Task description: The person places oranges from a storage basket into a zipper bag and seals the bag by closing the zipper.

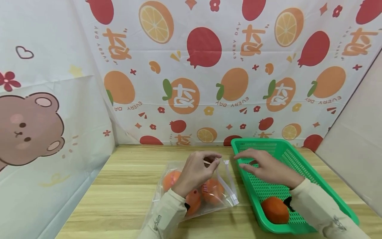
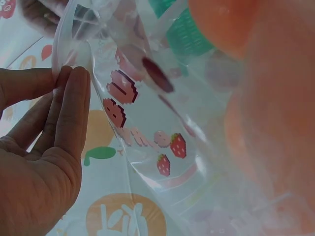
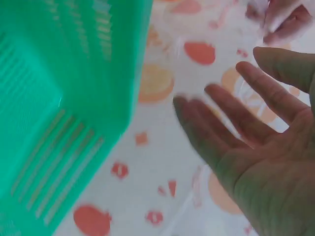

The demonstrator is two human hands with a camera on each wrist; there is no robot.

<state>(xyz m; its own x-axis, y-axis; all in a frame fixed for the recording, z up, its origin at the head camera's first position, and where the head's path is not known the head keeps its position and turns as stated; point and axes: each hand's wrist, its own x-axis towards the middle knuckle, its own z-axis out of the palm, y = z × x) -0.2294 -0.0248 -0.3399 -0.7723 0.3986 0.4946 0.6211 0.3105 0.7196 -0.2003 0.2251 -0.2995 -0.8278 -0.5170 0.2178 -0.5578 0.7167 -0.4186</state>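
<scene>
A clear zip bag (image 1: pixel 223 199) lies on the table with several orange fruits (image 1: pixel 212 191) inside. Thumb and fingers of my left hand (image 1: pixel 195 171) pinch the bag's top edge, which the left wrist view shows close up beside printed letters and strawberries (image 2: pixel 178 145). The white slider (image 1: pixel 234 198) sits at the near end of the zip strip. Over the left rim of the green basket (image 1: pixel 259 212) my right hand (image 1: pixel 265 166) hovers, fingers spread and holding nothing. One orange fruit (image 1: pixel 275 210) rests in the basket's near end, partly behind the right sleeve.
The wooden table (image 1: pixel 119 192) extends left of the bag. A fruit-printed cloth (image 1: pixel 206 83) hangs behind it, and a white cloth with a bear print (image 1: pixel 32 129) hangs at the left. The basket's raised rim stands right of the bag.
</scene>
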